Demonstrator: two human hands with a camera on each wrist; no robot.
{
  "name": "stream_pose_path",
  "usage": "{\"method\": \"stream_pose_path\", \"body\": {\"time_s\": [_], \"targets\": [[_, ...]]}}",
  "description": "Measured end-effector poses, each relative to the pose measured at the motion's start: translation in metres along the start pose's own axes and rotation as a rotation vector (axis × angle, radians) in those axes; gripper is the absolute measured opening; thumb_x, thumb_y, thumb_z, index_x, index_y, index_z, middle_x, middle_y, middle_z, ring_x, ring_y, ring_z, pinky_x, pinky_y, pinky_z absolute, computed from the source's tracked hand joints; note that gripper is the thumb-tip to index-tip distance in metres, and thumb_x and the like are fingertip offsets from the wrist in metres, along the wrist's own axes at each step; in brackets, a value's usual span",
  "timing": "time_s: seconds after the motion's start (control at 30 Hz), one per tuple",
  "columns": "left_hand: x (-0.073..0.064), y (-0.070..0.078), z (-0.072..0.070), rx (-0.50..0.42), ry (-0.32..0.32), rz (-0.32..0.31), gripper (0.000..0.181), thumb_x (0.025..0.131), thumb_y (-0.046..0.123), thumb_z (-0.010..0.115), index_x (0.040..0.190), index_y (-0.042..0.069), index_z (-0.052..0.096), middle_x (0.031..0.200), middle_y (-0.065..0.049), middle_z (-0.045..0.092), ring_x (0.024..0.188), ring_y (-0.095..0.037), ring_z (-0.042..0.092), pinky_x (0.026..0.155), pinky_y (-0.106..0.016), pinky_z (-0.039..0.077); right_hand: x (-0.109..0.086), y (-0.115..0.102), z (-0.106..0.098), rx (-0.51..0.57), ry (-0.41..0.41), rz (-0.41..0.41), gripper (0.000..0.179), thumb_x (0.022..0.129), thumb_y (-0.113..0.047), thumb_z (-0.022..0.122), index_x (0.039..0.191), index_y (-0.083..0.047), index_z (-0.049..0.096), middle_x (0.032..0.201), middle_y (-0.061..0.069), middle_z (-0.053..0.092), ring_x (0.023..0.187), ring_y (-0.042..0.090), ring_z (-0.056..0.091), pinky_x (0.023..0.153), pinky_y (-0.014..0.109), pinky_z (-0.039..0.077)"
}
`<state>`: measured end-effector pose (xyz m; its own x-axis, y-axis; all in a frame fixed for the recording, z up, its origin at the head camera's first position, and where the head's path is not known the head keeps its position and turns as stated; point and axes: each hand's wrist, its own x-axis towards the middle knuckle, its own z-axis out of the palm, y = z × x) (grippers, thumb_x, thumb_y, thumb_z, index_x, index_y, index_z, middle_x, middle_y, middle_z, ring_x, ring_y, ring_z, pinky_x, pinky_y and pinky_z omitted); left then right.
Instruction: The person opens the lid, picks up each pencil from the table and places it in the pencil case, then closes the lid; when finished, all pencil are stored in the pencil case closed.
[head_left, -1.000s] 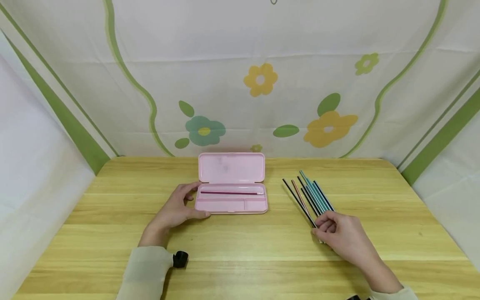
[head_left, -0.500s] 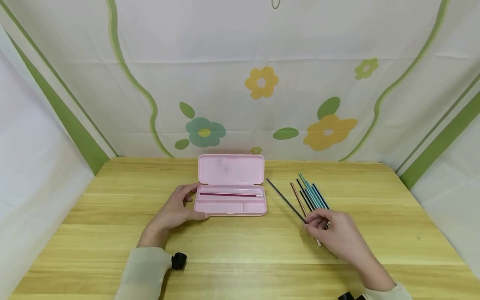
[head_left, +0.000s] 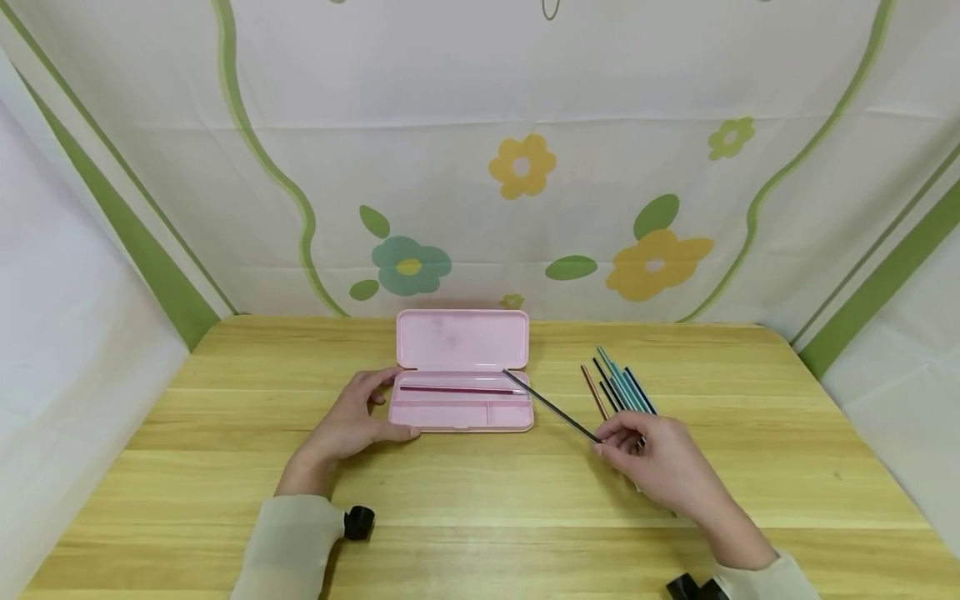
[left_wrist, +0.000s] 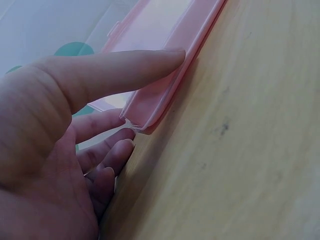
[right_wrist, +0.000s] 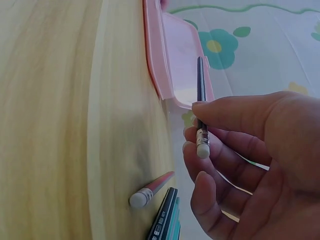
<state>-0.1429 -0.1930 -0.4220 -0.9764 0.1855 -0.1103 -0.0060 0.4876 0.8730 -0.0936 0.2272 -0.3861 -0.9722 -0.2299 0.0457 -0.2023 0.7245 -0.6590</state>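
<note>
A pink pencil case (head_left: pixel 442 413) lies with its lid raised, and a dark red pencil (head_left: pixel 450 389) rests in its back compartment. My left hand (head_left: pixel 348 423) holds the case's left end, thumb along the front rim and index finger at the back corner. Between thumb and fingers, my right hand (head_left: pixel 656 462) pinches a black pencil (head_left: pixel 553 407) near its eraser end. The pencil's far tip overlaps the case's right part in the head view; whether it touches cannot be seen. In the right wrist view, its white eraser (right_wrist: pixel 202 151) points back toward the palm.
Several loose pencils lie right of the case, partly behind the right hand: teal pencils (head_left: pixel 628 392), dark ones, and a reddish-brown pencil (head_left: pixel 595 392). A flowered cloth (head_left: pixel 465 167) hangs behind the wooden table (head_left: pixel 465 517).
My right hand has lifted the black pencil off the loose bunch and carried it left, its tip swinging over to the case. My left hand has stayed at the case.
</note>
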Motion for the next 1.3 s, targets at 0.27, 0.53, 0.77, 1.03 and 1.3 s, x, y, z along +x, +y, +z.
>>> {"method": "stream_pose_path", "body": {"time_s": [0.27,0.53,0.77,1.03,1.3], "targets": [[0.000,-0.001,0.000,0.014,-0.001,0.001,0.094,0.076,0.021,0.098,0.158,0.013,0.053,0.154,-0.019,0.045,0.124,-0.034,0.045,0.095,-0.039,0.042,0.011,0.000,0.003,0.025,0.016,-0.065,0.007,0.095,-0.014,0.082,0.100,-0.018,0.080,0.090,-0.009,0.073,0.080,0.002,0.063,0.070,0.023,0.054],[0.000,0.000,0.001,0.022,-0.002,-0.009,0.094,0.076,0.022,0.098,0.158,0.013,0.053,0.153,-0.019,0.045,0.123,-0.034,0.045,0.095,-0.039,0.042,0.026,-0.010,0.009,0.026,0.034,-0.085,0.009,0.095,-0.012,0.082,0.099,-0.019,0.080,0.090,-0.008,0.073,0.081,0.005,0.064,0.070,0.023,0.053],[0.003,-0.001,0.000,0.036,-0.001,-0.021,0.093,0.077,0.025,0.099,0.157,0.014,0.054,0.152,-0.018,0.045,0.122,-0.034,0.045,0.095,-0.038,0.042,0.036,-0.017,0.017,0.045,0.038,-0.079,0.008,0.095,-0.012,0.083,0.098,-0.019,0.081,0.091,-0.008,0.075,0.082,0.007,0.065,0.072,0.024,0.054],[0.000,0.001,0.000,0.046,-0.002,-0.019,0.092,0.077,0.023,0.099,0.157,0.013,0.054,0.153,-0.018,0.044,0.122,-0.033,0.045,0.095,-0.039,0.041,0.050,-0.026,0.023,0.065,0.037,-0.104,0.006,0.096,-0.012,0.082,0.100,-0.016,0.082,0.090,-0.005,0.075,0.083,0.010,0.065,0.073,0.025,0.055],[0.003,0.003,-0.001,0.053,-0.004,-0.047,0.094,0.076,0.025,0.099,0.158,0.015,0.053,0.151,-0.017,0.044,0.122,-0.033,0.043,0.094,-0.039,0.040,0.062,-0.036,0.029,0.069,0.021,-0.102,0.009,0.095,-0.007,0.080,0.099,-0.015,0.082,0.091,-0.002,0.076,0.084,0.013,0.065,0.075,0.027,0.055]]}}
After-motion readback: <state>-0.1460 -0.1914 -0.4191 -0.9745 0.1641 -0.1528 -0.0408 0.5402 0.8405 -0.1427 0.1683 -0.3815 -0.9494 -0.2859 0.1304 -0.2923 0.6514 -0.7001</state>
